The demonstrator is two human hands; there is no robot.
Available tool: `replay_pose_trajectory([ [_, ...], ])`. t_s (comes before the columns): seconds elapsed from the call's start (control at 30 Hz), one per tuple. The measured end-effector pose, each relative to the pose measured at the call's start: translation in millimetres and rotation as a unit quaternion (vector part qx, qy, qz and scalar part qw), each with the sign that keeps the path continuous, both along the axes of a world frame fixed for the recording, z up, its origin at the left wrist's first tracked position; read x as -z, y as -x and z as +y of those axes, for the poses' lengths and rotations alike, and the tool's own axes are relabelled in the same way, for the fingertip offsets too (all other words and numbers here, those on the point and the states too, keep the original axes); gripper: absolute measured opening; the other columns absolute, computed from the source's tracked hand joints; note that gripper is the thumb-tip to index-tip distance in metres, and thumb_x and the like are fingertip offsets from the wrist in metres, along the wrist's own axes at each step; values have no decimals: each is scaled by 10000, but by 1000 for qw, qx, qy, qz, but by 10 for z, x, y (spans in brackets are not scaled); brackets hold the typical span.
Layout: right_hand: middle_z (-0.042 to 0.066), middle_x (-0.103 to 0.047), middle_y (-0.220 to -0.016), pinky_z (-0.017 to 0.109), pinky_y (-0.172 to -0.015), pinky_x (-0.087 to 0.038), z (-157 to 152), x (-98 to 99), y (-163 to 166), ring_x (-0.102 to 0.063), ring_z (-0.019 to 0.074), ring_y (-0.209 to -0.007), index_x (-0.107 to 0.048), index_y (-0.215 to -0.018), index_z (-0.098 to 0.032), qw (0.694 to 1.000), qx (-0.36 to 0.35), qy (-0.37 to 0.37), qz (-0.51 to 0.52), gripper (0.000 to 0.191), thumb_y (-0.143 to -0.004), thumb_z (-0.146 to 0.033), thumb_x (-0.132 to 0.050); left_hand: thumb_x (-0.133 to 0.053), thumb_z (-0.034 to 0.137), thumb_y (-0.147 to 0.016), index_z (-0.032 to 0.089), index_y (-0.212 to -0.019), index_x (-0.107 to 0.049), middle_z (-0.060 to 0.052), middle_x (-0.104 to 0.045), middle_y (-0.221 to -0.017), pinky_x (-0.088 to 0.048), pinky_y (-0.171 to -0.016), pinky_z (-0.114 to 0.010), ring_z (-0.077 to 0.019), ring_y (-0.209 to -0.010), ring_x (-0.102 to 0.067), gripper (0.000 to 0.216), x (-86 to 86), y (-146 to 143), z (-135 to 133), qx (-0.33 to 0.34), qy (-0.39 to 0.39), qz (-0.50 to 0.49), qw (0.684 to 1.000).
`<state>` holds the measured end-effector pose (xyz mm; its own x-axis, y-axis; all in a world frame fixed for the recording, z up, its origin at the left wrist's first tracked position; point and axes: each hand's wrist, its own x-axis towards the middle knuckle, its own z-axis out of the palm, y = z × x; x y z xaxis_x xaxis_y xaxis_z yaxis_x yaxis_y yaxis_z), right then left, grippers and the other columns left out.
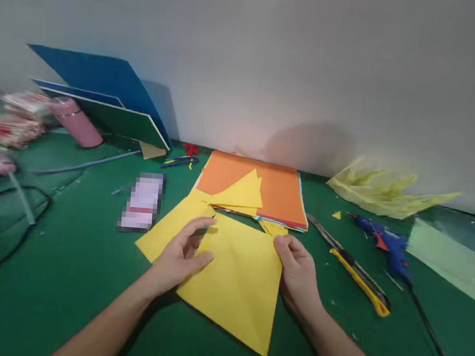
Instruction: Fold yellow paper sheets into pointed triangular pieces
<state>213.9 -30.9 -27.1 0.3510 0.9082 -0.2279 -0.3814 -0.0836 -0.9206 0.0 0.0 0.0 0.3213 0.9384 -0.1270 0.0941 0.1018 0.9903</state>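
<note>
A yellow sheet of paper is tilted in front of me over the green table. My right hand pinches its upper right edge, thumb on top and fingers behind. At the left edge, my left hand has its thumb and fingers spread apart, very near the paper; whether the thumb touches it is hard to tell. Just behind lies another yellow sheet, partly hidden by my left hand. Cut yellow pieces, one a pointed triangle, rest on a stack of coloured paper with an orange sheet uppermost.
To the right lie a yellow utility knife, blade extended, and a blue glue gun with a trailing cord. A pale yellow crinkled bundle stands by the wall. Leftward are a blurred-out phone, pliers, a pink bottle and leaning boards.
</note>
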Motion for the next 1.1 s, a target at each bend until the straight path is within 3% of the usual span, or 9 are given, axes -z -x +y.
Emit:
replay_pose_trajectory([
  [0.1,-67,-471,-517,198,-434,-365,-2,-2,-8,-420,81,-449,-464,-584,-189,1000,-6,4,-11,485,-586,-564,-772,-753,327,-657,263,-1144,-628,-61,-547,-1296,-462,-868,-339,-287,-1135,-523,507,-10,54,9,86,67,0,994],
  [0.2,-59,-495,-520,205,-422,-376,-5,-13,-17,-441,91,-438,-483,-631,-198,999,-24,-6,-39,450,-621,-561,-750,-742,282,-645,272,-1148,-652,-55,-663,-1105,-504,-691,-312,-244,-855,-639,511,-31,52,3,117,153,-23,981],
  [0.33,-47,-573,-587,222,-411,-423,-29,1,-27,-489,113,-428,-547,-1005,-232,992,-43,-63,-104,372,-772,-505,-643,-765,262,-591,244,-1121,-672,-38,-719,-877,-502,-640,-275,-191,-696,-654,538,-51,5,12,26,212,-108,971],
  [0.43,31,-671,-847,235,-441,-482,-65,66,-32,-546,109,-478,-522,-1204,-253,967,-58,-126,-215,366,-878,-422,-523,-792,303,-569,210,-1146,-652,-53,-725,-800,-514,-646,-289,-201,-680,-667,601,-45,-6,37,-46,230,-151,960],
  [0.6,60,-667,-1133,297,-763,-562,-103,153,-29,-658,210,-954,-552,-1267,-309,878,-164,-266,-363,388,-878,-303,-555,-821,343,-564,197,-1140,-651,-90,-708,-999,-528,-651,-303,-210,-721,-677,618,-31,-13,34,-84,183,-98,975],
  [0.7,42,-680,-1130,282,-783,-563,-96,141,-14,-666,211,-971,-596,-1225,-335,850,-216,-308,-369,389,-841,-286,-632,-815,373,-572,205,-1117,-661,-103,-656,-1150,-543,-666,-327,-233,-777,-682,591,-29,-28,19,-71,157,-72,982],
  [0.9,47,-739,-954,271,-715,-578,-64,84,-7,-707,200,-835,-738,-969,-317,869,-211,-316,-316,168,-810,-315,-682,-774,370,-610,228,-1085,-679,-84,-626,-1221,-530,-813,-388,-297,-1016,-629,505,11,-24,31,-44,103,-12,994],
  [1.0,56,-751,-856,282,-663,-584,-50,46,-34,-714,207,-753,-758,-899,-305,882,-214,-285,-310,145,-795,-378,-687,-745,335,-625,233,-1045,-705,-69,-633,-1217,-474,-919,-385,-301,-1146,-550,434,34,-20,39,-28,42,27,998],
  [1.1,67,-749,-780,278,-600,-581,-41,15,-54,-709,207,-685,-770,-825,-286,896,-201,-254,-305,180,-763,-441,-701,-711,306,-644,232,-1046,-711,-69,-648,-1193,-481,-888,-361,-291,-1128,-556,408,38,-31,35,-19,19,42,999],
])
